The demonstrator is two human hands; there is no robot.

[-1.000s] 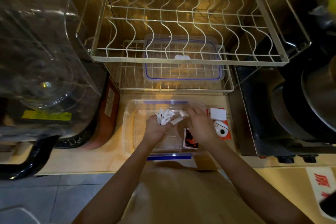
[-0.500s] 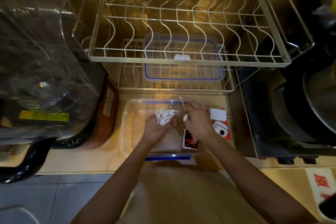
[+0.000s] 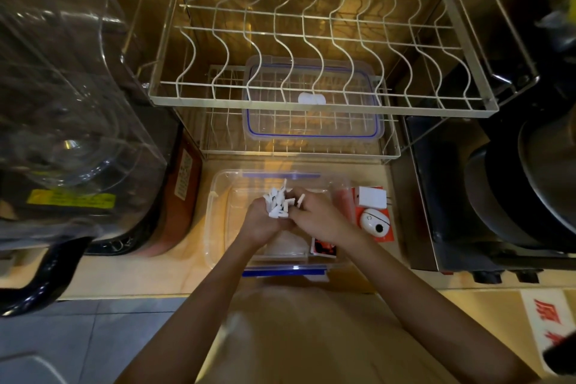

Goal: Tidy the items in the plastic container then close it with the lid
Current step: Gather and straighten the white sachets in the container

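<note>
White strips (image 3: 277, 203) sat bunched in the left hand (image 3: 261, 222)'s closed grip; the right hand (image 3: 314, 217) pinched one more over the plastic container (image 3: 218, 227). Tidying continued; lid (image 3: 311, 100) next.

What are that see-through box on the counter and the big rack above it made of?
The box looks like clear glossy plastic: the counter shows through its walls, and it has blue clips. The rack appears to be metal wire, pale-coated or plated, in a dull steel-looking frame.
</note>
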